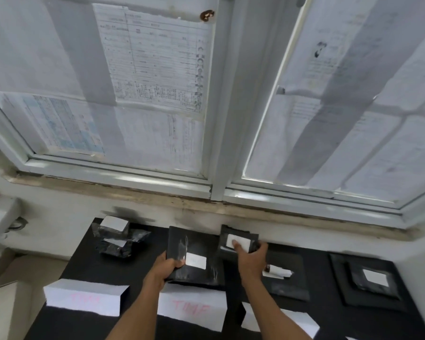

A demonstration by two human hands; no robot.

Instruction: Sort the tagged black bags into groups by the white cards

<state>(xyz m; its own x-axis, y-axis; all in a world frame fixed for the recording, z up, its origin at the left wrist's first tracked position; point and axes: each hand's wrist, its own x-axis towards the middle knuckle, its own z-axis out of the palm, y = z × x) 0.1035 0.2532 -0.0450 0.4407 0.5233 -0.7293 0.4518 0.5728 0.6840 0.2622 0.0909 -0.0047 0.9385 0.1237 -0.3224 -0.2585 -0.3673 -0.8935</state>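
On a black table my left hand grips the near left corner of a flat black bag with a white tag, lifted in the middle. My right hand holds a smaller black bag near the wall, thumb on its white tag. Two crumpled tagged bags are piled at the back left. A flat tagged bag lies under my right wrist, and another stack sits at the right. White folded cards stand along the front: a left card, a middle card with pink lettering, and a right card.
A white wall and a window sill run right behind the table. Papers cover the window panes above. A white surface juts in at the far left, with bare floor below it.
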